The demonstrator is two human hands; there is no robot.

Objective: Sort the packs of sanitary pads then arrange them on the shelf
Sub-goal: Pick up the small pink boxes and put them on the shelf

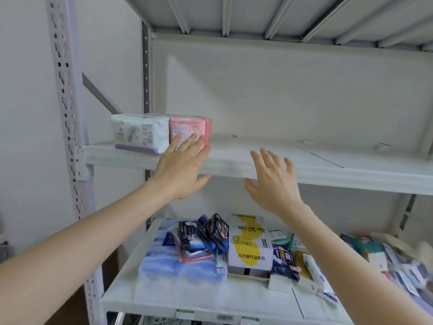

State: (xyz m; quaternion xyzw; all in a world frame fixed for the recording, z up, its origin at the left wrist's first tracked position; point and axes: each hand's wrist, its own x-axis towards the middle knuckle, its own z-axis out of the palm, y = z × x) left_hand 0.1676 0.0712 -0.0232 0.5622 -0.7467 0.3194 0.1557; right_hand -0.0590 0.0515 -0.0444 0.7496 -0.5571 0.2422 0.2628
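Upper shelf, white-and-purple pack seemingly touching pink pack at left end, lower shelf, jumbled packs, right ones blurred

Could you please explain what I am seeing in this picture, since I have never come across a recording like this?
No machine here: these are a person's two bare hands, filmed by one camera worn on the head, looking forward and down. The left hand lays straight fingers against a soft pink plastic pack on the upper white metal shelf, beside a white-and-purple plastic pack. The right hand is open before the shelf edge and holds nothing. On the lower white shelf lies an unsorted heap: pale blue soft packs, dark blue packs and a white-and-yellow carton.
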